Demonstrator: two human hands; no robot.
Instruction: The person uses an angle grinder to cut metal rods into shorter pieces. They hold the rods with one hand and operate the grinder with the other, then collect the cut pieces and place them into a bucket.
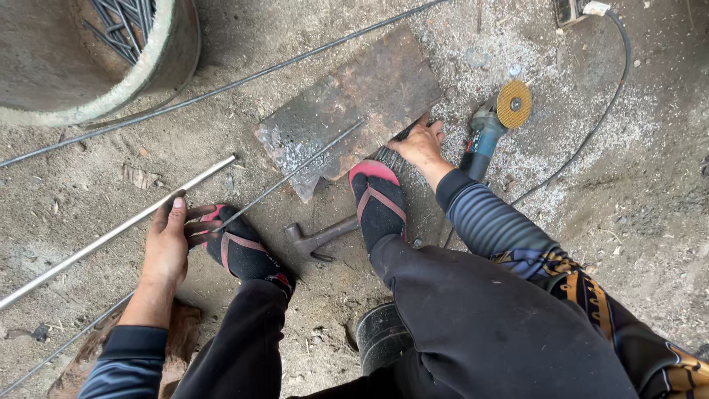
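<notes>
- Our left hand (166, 247) lies flat and open, touching a long rod (118, 230) on the dirt.
- Our right hand (421, 144) grips a brush (391, 151) at the metal plate (354, 103), beside the grinder (491, 125).

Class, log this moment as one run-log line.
left hand: on steel rod | right hand: at metal plate edge | angle grinder: on ground

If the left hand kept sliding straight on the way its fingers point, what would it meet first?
The left hand points up-frame, fingertips already at the long pale metal rod. Beyond it looks like bare dirt until the thin dark steel bar, though depth is unclear.
</notes>
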